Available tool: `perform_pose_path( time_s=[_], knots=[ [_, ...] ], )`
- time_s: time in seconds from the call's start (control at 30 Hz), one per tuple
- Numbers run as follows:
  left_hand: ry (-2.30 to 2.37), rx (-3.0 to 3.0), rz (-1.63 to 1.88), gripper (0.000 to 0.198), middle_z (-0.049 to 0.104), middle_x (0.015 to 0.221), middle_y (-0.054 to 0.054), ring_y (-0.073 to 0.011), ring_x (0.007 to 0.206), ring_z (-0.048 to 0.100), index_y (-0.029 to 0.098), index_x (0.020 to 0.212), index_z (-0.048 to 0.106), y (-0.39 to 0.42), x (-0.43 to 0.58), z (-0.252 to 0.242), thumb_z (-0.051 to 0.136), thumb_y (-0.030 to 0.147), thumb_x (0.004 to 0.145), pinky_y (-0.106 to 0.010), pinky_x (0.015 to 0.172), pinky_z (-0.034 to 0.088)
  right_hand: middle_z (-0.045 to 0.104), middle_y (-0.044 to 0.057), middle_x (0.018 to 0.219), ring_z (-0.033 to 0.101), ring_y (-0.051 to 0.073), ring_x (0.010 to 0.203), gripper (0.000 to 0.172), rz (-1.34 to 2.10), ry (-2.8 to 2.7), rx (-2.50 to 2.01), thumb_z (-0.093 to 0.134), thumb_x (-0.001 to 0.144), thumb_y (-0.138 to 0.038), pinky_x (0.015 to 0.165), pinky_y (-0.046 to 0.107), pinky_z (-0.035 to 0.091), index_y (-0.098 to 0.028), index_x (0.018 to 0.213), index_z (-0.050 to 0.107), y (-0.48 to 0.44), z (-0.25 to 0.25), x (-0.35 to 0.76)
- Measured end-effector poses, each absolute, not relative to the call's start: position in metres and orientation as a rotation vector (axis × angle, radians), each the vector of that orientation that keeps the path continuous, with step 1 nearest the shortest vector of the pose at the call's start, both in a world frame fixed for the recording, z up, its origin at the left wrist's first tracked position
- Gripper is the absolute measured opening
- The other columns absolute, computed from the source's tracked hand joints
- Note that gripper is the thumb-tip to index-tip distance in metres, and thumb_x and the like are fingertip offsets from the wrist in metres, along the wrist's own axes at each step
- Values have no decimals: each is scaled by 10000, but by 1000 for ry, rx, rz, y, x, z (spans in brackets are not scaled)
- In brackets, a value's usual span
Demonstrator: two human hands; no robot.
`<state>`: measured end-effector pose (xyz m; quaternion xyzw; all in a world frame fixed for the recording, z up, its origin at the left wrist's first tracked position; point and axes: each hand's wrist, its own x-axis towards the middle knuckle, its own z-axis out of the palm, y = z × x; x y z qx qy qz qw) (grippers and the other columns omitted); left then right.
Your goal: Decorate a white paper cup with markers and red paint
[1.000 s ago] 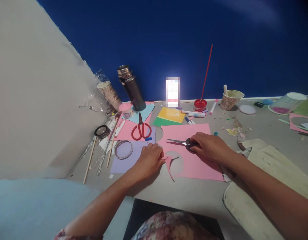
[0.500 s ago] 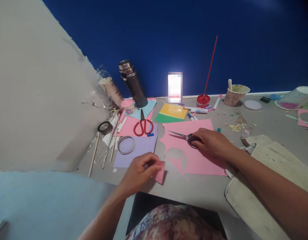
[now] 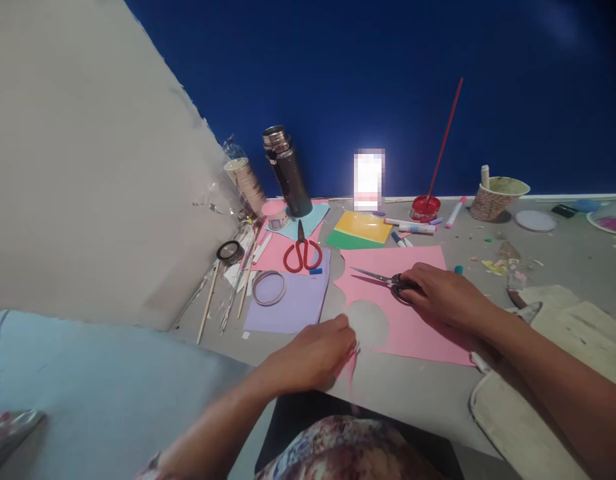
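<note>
1. Nearest, the left hand (image 3: 313,357) hovered over the near edge of the table (image 3: 418,393). Its thumb and fingertips were pinched together on a thin pink scrap (image 3: 352,363), which drooped from them and was blurred.
2. Just beyond lay the pink sheet (image 3: 423,330), flat on the table, with a round hole (image 3: 369,323) cut out at its near left corner. The scrap hung just beside that hole; whether it touched the sheet could not be told.
3. Farther on, right of the hole, the right hand (image 3: 445,293) rested on the sheet. Its fingers were curled closed over the handles of the small scissors (image 3: 383,278), whose blades lay close together and pointed left.
4. By my reading, the cutting was paused and the step in hand was lifting the offcut away. Since no hand pinned the sheet, any further cut would call for steadying it first.
5. To the left sat a lilac sheet (image 3: 293,310) bearing a tape ring (image 3: 269,287), with the red scissors (image 3: 302,253) just past it.
6. Farthest, along the blue wall, stood a dark flask (image 3: 288,173), a red paint pot (image 3: 425,208) and a paper cup (image 3: 495,198).
</note>
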<state>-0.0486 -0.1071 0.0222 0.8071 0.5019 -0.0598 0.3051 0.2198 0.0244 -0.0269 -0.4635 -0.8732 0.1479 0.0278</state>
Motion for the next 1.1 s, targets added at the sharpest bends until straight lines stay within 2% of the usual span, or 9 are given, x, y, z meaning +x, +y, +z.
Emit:
perform_pose_path(
  time_s=[0.13,0.3,0.4,0.47,0.5,0.57,0.67,0.9,1.1],
  knots=[
    [1467,1852,-157,131,660,1017,-32,-181,856,619,233,903,522,-167,-88,45,437,192,994,-289,766,448,706,67,1076,666,223,884,272,488,-2692,-1442,487,1018,-383,653,300,353,-243,1061,717,26,-31,221],
    [1794,1483,-651,189,732,883,-79,-257,858,707,201,734,570,-232,-137,31,482,41,782,-346,796,477,699,66,1063,662,234,894,260,477,-2704,-1458,493,999,-392,665,307,348,-249,1030,708,28,-32,221],
    [1930,1430,-580,338,757,1156,-123,-298,1075,714,184,1011,686,-247,-143,25,576,33,730,-368,908,486,699,64,1041,661,227,878,277,513,-2700,-1459,481,1001,-401,659,308,349,-246,998,710,28,-31,220],
    [1897,1454,-301,277,759,1125,-66,-249,1004,710,221,1090,692,-244,-136,30,606,148,837,-336,865,490,705,66,1053,665,234,894,286,493,-2700,-1460,484,1002,-410,655,310,344,-244,1011,716,27,-29,219],
    [1867,1480,-175,163,754,1042,-40,-225,928,697,228,1035,691,-239,-131,32,593,238,905,-319,816,487,710,70,1061,667,241,905,290,470,-2704,-1464,486,1002,-414,653,312,339,-243,1022,720,26,-28,218],
    [1858,1540,44,201,723,907,-17,-194,824,657,224,921,660,-226,-118,34,538,368,989,-292,730,466,720,77,1074,672,251,919,304,422,-2708,-1491,483,1007,-413,648,313,326,-240,1032,732,24,-25,217],
    [1829,1748,199,221,728,952,-30,-188,864,652,219,936,664,-202,-95,27,494,329,1026,-292,757,451,736,84,1081,679,246,913,294,372,-2670,-1535,501,1003,-390,638,304,306,-233,1018,749,21,-20,213],
    [1368,2341,115,171,712,953,-40,-186,909,640,212,934,646,-153,-28,19,529,261,1047,-302,766,446,769,59,1065,690,228,938,294,296,-2450,-1636,519,999,-423,642,295,327,-250,995,757,24,-7,215],
    [1138,2716,-112,192,676,1180,-80,-265,1125,604,194,1114,619,-102,8,25,647,331,982,-413,917,488,783,103,1121,695,260,991,337,182,-2239,-1897,507,992,-457,667,313,358,-217,1005,743,53,10,253]
  ],
)
